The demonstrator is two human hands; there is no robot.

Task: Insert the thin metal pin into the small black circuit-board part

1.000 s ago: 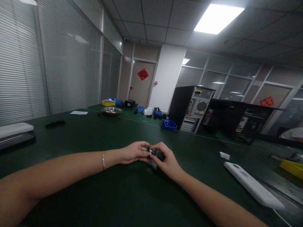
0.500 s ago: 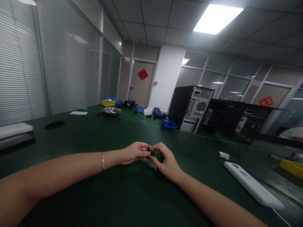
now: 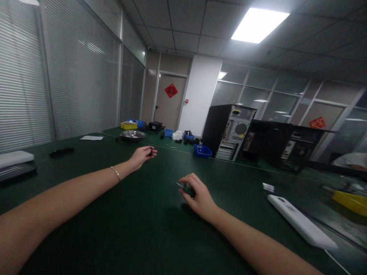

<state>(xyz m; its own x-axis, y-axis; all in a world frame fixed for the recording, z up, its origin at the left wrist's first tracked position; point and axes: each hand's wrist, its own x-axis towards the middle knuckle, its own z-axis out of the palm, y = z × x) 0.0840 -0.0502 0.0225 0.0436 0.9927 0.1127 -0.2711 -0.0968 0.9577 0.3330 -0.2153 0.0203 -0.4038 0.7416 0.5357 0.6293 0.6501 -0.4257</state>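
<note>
While your right hand is over the dark green, smooth-looking worktop, its thumb and fingers are curled around a short screwdriver with a dark green handle and thin metal shaft. Expect that tool to be light and rigid, its rounded handle perhaps a little slick; the handle is the place for you to grip, leaving the slim shaft free. It sits between your thumb and bent fingers, partly hidden by them, and the shaft pokes out past the fingertips, pointing left and a little away from you.

Your left hand is well apart from it, farther across the worktop, near the round, shiny metal bowl. Its fingers are pinched on a small, dark, compact piece, too small and shadowed for you to tell what it is. Treat it as very light, hard and easy to drop, best held by its edges. It lies at the fingertips, on the side facing your right hand.
</note>
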